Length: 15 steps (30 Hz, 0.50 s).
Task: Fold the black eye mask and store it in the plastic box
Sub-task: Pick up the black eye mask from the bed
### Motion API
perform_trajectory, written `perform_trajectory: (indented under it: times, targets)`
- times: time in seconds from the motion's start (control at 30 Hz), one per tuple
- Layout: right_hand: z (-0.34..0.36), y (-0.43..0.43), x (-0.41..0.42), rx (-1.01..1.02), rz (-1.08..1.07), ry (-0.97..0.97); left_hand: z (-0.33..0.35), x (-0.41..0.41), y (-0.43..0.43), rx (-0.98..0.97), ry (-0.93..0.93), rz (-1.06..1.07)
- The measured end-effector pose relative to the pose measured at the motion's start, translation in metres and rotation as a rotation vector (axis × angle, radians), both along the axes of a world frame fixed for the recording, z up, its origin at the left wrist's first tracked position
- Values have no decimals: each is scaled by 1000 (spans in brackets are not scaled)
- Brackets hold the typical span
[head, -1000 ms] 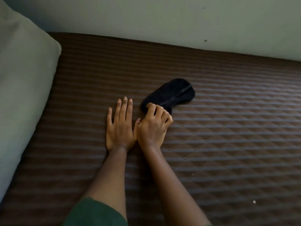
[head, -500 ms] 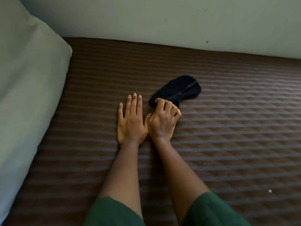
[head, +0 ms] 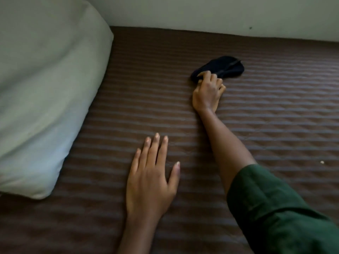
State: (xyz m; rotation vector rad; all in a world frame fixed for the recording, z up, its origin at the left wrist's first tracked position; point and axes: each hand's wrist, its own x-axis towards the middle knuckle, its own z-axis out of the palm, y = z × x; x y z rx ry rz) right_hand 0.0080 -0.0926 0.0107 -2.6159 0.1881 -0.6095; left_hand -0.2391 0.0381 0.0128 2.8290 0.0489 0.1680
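The black eye mask [head: 222, 67] lies on the brown quilted mattress [head: 275, 116], toward the far side near the wall. My right hand [head: 208, 91] reaches out to it, thumb and fingers pinched on the mask's near left end. My left hand [head: 149, 177] rests flat on the mattress well behind it, palm down, fingers spread, holding nothing. No plastic box is in view.
A large pale pillow [head: 42, 85] fills the left side and overlaps the mattress. A light wall [head: 201, 11] runs along the far edge of the bed. A small white crumb [head: 322, 162] lies on the mattress at the right.
My left hand has pulled back from beside the right hand toward me. My right hand has closed its fingers on the mask's end. The view has shifted closer and to the left.
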Motion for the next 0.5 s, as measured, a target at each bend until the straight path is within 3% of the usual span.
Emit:
perform_trajectory:
  times: [0.1,0.27,0.4,0.5]
  targets:
    - [7,3,-6,65,14,-45,-7,8,-3,-1,-19,50]
    - [34,12,-75,418,-62,-171,-15,6,-2,14,-39,39]
    - [12,10,-182,225,135,47,-9,8,-5,57,-48,21]
    - [5,6,-183,104,150,125,-10,8,-5,80,-47,26]
